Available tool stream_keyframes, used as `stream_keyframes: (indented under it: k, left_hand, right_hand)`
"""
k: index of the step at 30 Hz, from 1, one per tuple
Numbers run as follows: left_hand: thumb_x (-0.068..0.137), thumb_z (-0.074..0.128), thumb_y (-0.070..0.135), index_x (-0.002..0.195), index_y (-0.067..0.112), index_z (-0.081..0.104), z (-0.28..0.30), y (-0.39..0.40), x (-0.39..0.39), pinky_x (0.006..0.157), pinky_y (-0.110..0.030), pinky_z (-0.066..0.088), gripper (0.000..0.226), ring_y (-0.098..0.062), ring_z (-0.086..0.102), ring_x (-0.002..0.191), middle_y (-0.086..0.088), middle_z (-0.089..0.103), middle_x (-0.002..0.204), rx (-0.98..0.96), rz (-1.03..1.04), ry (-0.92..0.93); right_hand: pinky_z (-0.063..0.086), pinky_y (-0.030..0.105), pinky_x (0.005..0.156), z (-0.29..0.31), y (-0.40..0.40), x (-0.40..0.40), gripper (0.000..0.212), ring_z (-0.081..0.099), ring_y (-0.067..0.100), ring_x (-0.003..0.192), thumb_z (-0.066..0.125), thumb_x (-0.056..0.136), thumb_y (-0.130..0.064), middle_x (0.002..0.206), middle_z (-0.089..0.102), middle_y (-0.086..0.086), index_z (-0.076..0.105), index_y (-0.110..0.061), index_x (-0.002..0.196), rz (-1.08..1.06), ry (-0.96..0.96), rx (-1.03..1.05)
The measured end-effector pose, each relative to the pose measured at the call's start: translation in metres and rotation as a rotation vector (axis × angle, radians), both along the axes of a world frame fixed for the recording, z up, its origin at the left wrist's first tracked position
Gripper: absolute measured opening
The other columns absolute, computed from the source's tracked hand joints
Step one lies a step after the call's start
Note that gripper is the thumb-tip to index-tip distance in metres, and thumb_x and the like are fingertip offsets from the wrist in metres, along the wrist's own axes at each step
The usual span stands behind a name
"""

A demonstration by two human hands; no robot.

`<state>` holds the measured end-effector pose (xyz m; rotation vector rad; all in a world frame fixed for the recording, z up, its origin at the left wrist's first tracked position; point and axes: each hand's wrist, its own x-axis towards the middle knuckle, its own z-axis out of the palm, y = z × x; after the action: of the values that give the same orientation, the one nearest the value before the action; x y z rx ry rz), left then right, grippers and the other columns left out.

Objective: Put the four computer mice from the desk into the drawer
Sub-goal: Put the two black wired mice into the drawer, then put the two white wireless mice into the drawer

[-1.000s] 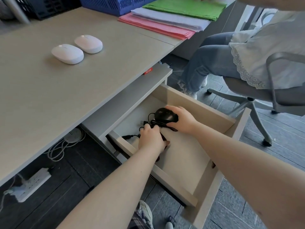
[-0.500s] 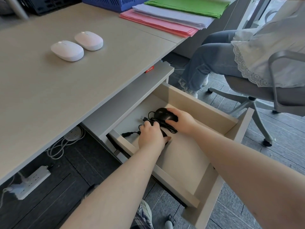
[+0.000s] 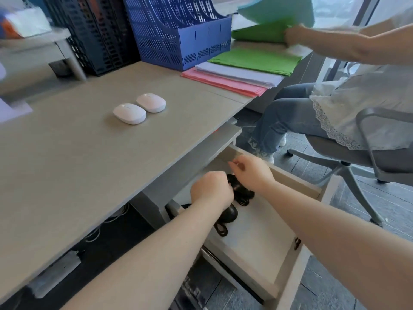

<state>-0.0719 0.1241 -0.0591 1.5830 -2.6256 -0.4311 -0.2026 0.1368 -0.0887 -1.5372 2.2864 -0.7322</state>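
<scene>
Head view: both hands, left (image 3: 211, 191) and right (image 3: 252, 173), hover over the drawer (image 3: 257, 242), fingers curled, grip unclear.

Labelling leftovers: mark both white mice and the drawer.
near white mouse (image 3: 129, 113), head view, top shell centre
far white mouse (image 3: 151, 102), head view, top shell centre
drawer (image 3: 254, 240), head view, bare floor

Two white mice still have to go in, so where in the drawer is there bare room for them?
The drawer floor is bare toward its front panel, nearer than the black mouse. The back, under the desk edge, is crowded: both hands, left and right, and a coiled black cable. The white mice sit on the desk.
</scene>
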Motion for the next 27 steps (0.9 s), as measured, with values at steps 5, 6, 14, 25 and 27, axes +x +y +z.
stream_keyframes:
  k: [5, 6, 14, 25, 27]
  left_hand:
    - [0.094, 0.046, 0.031, 0.095, 0.01, 0.062, 0.057, -0.022, 0.025, 0.065, -0.032, 0.038, 0.027, -0.027, 0.056, 0.084, -0.009, 0.067, 0.099, -0.24, 0.077, 0.336]
    - [0.093, 0.048, 0.031, 0.097, 0.01, 0.062, 0.064, -0.032, 0.031, 0.069, -0.034, 0.04, 0.026, -0.03, 0.057, 0.091, -0.01, 0.065, 0.102, -0.273, 0.111, 0.392]
    - [0.086, 0.059, 0.038, 0.13, 0.009, 0.044, 0.059, -0.137, 0.088, 0.097, -0.042, 0.04, 0.054, -0.034, 0.04, 0.126, -0.015, 0.042, 0.135, -0.293, 0.487, 0.408]
    - [0.066, 0.057, 0.075, 0.149, 0.024, 0.015, 0.046, -0.21, 0.098, 0.118, -0.042, 0.018, 0.106, -0.028, 0.01, 0.147, -0.016, 0.017, 0.157, -0.148, 0.527, 0.278]
    - [0.07, 0.055, 0.072, 0.15, 0.027, 0.013, 0.047, -0.214, 0.098, 0.118, -0.041, 0.017, 0.101, -0.025, 0.009, 0.148, -0.013, 0.014, 0.159, -0.138, 0.506, 0.266]
  right_hand:
    - [0.045, 0.031, 0.063, 0.046, -0.022, 0.034, 0.031, 0.053, 0.02, 0.067, 0.048, 0.095, -0.037, 0.067, 0.057, -0.001, 0.058, -0.015, 0.075, -0.081, 0.017, -0.327]
    - [0.045, 0.031, 0.065, 0.055, -0.029, 0.041, 0.03, 0.054, 0.019, 0.07, 0.048, 0.095, -0.037, 0.071, 0.059, -0.001, 0.061, -0.014, 0.081, -0.081, 0.013, -0.364]
    - [0.041, 0.039, 0.099, 0.082, -0.111, 0.072, 0.043, 0.049, 0.027, 0.122, 0.05, 0.091, -0.044, 0.128, 0.06, 0.004, 0.053, -0.02, 0.126, 0.054, 0.07, -0.224]
    - [0.039, 0.043, 0.105, 0.088, -0.198, 0.084, 0.075, 0.044, 0.029, 0.133, 0.054, 0.082, -0.058, 0.146, 0.047, 0.004, 0.03, -0.027, 0.146, 0.175, 0.047, -0.073]
    - [0.04, 0.043, 0.104, 0.084, -0.206, 0.09, 0.073, 0.046, 0.029, 0.132, 0.053, 0.083, -0.059, 0.145, 0.048, 0.003, 0.031, -0.028, 0.145, 0.193, 0.067, -0.102]
